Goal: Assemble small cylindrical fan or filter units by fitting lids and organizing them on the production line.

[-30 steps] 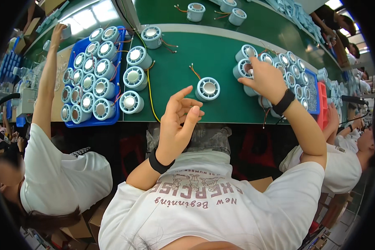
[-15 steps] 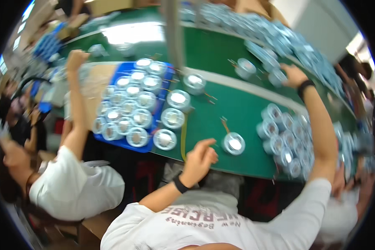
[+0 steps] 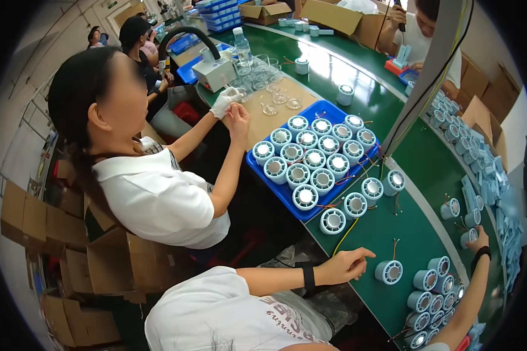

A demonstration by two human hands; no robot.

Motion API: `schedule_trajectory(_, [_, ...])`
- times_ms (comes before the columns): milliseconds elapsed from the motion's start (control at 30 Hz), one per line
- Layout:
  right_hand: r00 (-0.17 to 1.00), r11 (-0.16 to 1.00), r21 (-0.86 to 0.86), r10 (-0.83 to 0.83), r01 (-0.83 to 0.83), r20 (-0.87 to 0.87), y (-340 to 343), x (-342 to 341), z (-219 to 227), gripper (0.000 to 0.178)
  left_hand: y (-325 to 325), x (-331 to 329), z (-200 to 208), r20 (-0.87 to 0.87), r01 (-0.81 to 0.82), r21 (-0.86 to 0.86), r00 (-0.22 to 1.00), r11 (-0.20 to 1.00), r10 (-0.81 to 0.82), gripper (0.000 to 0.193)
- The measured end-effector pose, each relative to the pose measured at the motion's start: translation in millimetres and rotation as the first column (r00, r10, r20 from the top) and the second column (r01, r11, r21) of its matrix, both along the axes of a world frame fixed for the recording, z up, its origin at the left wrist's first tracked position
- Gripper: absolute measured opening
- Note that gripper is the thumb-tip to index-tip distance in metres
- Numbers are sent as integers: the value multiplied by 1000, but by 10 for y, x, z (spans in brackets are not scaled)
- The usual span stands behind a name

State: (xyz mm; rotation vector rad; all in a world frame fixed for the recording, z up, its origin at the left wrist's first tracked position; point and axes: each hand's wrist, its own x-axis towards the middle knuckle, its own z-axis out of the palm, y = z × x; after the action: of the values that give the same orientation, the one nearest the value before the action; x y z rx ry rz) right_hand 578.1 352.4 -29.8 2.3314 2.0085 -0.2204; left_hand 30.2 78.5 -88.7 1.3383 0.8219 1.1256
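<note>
— Where is the left hand (image 3: 342,266)?

— At the near edge of the green table (image 3: 386,234), fingers loosely spread, holding nothing. A single pale blue round fan (image 3: 389,272) with thin wires lies just beside it, not touched.

— And the right hand (image 3: 480,240)?

— Stretched out over the table by a loose fan (image 3: 469,237); whether its fingers grip it, I cannot tell. A cluster of fans (image 3: 430,295) sits beneath that arm.

— Anything else?

— A blue tray (image 3: 275,184) of fans beside a co-worker (image 3: 152,193).

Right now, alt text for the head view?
The person's left hand rests open at the green table edge beside a lone pale blue round fan part, while the right hand reaches toward a cluster of the same parts. A co-worker sits left of a blue tray of them.
</note>
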Motion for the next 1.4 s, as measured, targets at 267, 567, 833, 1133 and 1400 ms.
schedule_trajectory(267, [953, 955, 25, 295, -294, -74, -361, -772, 743, 75, 52, -30, 15, -17, -78, -56, 997, 995, 77, 21])
schedule_trajectory(567, [693, 869, -26, 376, -495, -615, -1953, -2318, 1689, 64, -173, 279, 807, -185, -31, 498, 973, 867, 141, 51])
schedule_trajectory(833, [668, 785, -276, 222, -555, -711, -2282, -2895, 1586, 61, -108, 349, 1012, -117, 6, 451, 992, 892, 52, 67])
schedule_trajectory(1133, [438, 656, 50, 557, -754, -705, -2183, -2836, 1550, 67, -57, 166, 995, 565, 414, -253, 797, 874, -214, 50])
schedule_trajectory(1400, [637, 744, 114, 632, -659, -441, -2018, -2561, 1662, 69, -36, 228, 1031, 531, 375, -318, 831, 871, -164, 56])
